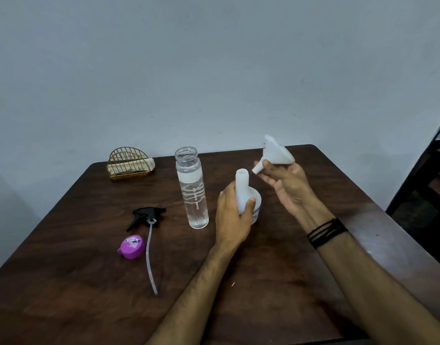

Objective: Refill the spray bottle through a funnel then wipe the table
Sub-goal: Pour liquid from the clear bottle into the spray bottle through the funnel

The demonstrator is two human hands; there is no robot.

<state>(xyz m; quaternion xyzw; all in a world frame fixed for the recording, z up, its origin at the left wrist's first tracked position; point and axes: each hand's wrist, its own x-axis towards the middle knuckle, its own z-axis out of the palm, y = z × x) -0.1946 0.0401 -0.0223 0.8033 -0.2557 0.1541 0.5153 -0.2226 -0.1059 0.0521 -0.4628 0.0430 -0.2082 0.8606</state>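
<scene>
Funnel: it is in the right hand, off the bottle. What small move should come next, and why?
Probably lower the funnel spout into the spray bottle neck: the neck is open, the left hand steadies it, and the right hand holds the funnel just beside it.

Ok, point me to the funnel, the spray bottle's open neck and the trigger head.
funnel (276,155): head view, on its cone, held in the right hand.
spray bottle (242,174): head view, on its open neck.
trigger head (146,215): head view, on its black body.

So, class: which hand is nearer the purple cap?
Left. The left hand, gripping the spray bottle, lies right of the purple cap; the right hand, holding the funnel, is farther right and back.
</scene>
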